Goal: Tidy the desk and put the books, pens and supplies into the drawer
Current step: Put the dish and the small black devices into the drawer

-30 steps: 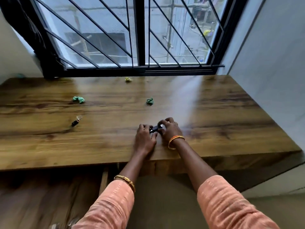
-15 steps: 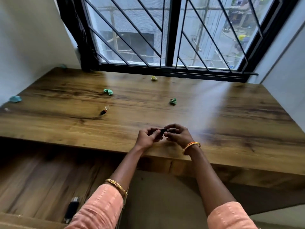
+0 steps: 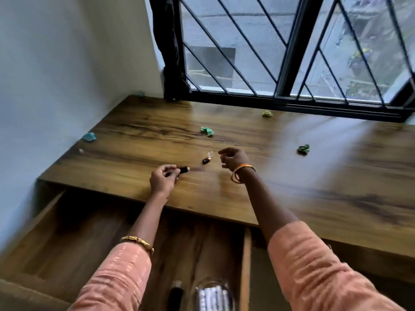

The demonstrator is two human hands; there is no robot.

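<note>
The room was a corner bounded by a pale wall on the left and a barred window along the far side. The wooden table filled that corner, and below its near edge the drawer stood pulled out. Judged from this layout, the task was well advanced but unfinished: no books or pens lay on the table, while a clear container of pale sticks and a dark cylindrical item already sat in the drawer.

Several things remained on the table: a small black capped item just beside the right hand, four crumpled paper scraps, one blue against the wall, one green, one dark green, one yellow-green near the window, and a tiny pale scrap at the left edge.

The left hand had its fingers curled round a small black item, held just above the table. The right hand hung with fingers loosely curled, holding nothing visible.
</note>
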